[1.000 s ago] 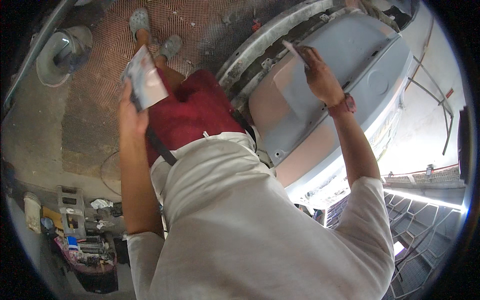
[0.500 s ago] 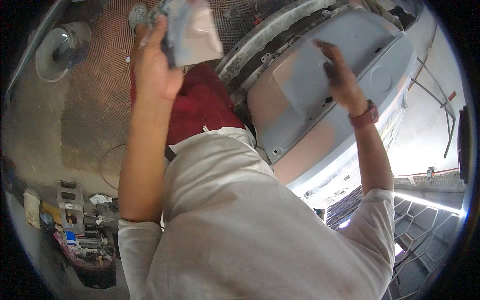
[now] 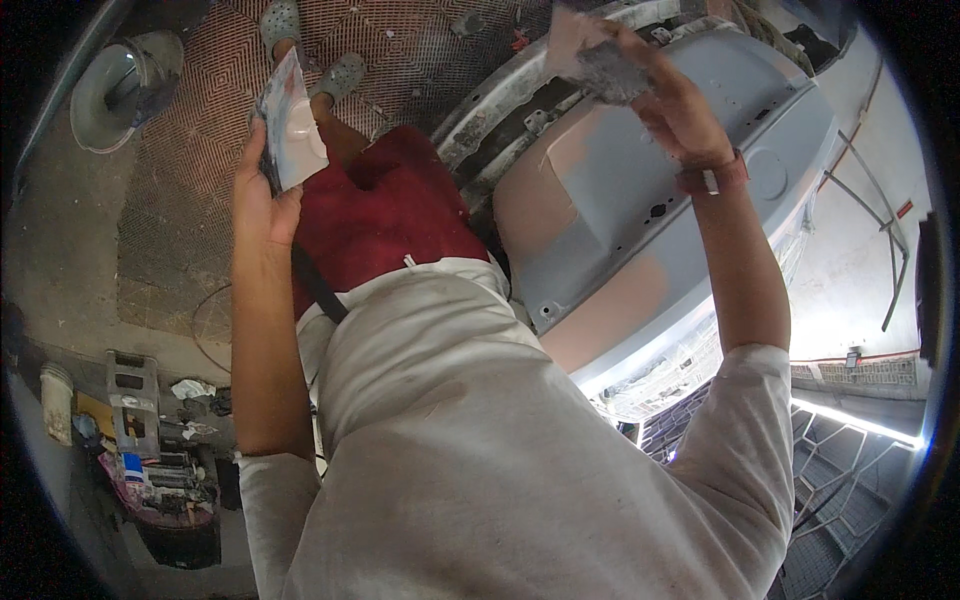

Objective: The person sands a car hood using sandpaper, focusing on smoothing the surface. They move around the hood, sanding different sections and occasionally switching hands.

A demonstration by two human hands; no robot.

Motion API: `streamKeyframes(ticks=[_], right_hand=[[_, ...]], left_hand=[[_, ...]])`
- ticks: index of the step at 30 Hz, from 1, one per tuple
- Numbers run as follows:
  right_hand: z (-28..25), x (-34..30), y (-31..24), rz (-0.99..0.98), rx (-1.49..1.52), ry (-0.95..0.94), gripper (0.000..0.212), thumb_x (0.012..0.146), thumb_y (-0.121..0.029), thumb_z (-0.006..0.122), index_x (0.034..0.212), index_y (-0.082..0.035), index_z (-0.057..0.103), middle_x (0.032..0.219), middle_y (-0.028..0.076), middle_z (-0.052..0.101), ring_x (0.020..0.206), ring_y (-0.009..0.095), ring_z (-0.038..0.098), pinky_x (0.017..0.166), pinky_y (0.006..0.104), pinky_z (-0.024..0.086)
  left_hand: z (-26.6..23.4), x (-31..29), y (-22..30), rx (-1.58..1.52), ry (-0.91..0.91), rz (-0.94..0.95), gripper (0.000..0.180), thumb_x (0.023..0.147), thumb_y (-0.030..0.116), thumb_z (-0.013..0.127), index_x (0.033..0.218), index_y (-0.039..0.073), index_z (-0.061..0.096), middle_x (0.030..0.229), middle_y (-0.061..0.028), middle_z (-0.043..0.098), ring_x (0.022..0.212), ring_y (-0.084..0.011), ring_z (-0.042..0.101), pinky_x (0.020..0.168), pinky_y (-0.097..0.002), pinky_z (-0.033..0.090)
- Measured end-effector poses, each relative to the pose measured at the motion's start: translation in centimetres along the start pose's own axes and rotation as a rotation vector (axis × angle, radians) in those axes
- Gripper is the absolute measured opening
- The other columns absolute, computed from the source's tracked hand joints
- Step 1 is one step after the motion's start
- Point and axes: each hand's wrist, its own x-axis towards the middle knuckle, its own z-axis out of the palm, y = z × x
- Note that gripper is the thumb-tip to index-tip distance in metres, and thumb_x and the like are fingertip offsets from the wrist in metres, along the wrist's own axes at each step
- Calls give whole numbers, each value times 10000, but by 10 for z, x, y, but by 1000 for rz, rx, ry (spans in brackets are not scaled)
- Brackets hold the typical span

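Observation:
My left hand [image 3: 262,190] grips a flat putty board [image 3: 293,130] by its edge. The board is tilted and smeared with pinkish-white and grey-blue filler. Off to the right, my right hand [image 3: 682,115] is raised over the far end of a car's trunk lid [image 3: 640,190]. Its fingers are closed on a blurred flat piece [image 3: 605,65], pinkish at one end and dark grey at the other; its kind is unclear. Grey primer covers the lid, with pinkish filler patches [image 3: 610,300] on it.
A whitish bucket [image 3: 90,105] stands at the far left on the floor beside a patterned mat [image 3: 200,190]. At the lower left are a grey plastic stand [image 3: 133,400] and a dark tub [image 3: 180,545] of tools. Bare metal bodywork [image 3: 490,105] borders the lid.
The putty board has come down and nearer, turning more edge-on in my left hand. My right hand has moved farther away and slightly left, bringing the flat piece into clearer view.

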Motion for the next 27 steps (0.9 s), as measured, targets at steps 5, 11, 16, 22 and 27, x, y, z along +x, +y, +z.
streamKeyframes(ticks=[5, 11, 16, 22, 27], right_hand=[[-45, 29, 82, -199, -1354, 134, 479, 1044, -443, 529, 1475, -237, 570, 1470, 123, 563, 1380, 364, 497, 1099, 515, 440], [-27, 23, 133, 96, -1656, 200, 401, 1016, -416, 545, 1369, -246, 631, 1352, 102, 597, 1322, 395, 519, 1092, 599, 421], [-2, 17, 154, 269, -1592, 287, 294, 1007, -360, 526, 1217, -197, 651, 1294, 97, 587, 1272, 391, 542, 1011, 708, 430], [10, 15, 169, 424, -1734, 11, 423, 1064, -415, 443, 1368, -169, 607, 1441, 114, 510, 1426, 346, 434, 1028, 874, 290], [11, 6, 219, 281, -1747, 6, 458, 1069, -410, 435, 1411, -143, 583, 1496, 113, 477, 1461, 324, 403, 1046, 886, 264]], left_hand=[[-10, 5, -2, -52, -31, -32, 392, 1020, 219, 678, 1313, -29, 596, 1238, -141, 691, 1079, -225, 709, 882, -351, 636], [-15, 8, 3, -6, 58, -32, 400, 1009, 222, 693, 1300, -36, 594, 1225, -132, 689, 1051, -226, 716, 835, -329, 646], [-26, 14, 9, 10, 68, -38, 419, 1011, 221, 691, 1318, -41, 580, 1273, -148, 662, 1132, -247, 686, 929, -367, 621], [-39, 19, 8, 3, 47, -46, 436, 1012, 222, 688, 1342, -36, 567, 1300, -157, 647, 1163, -257, 672, 953, -371, 610], [-41, 19, 7, 13, 65, -52, 460, 1006, 231, 697, 1358, -30, 556, 1301, -152, 647, 1159, -256, 674, 954, -361, 609]])
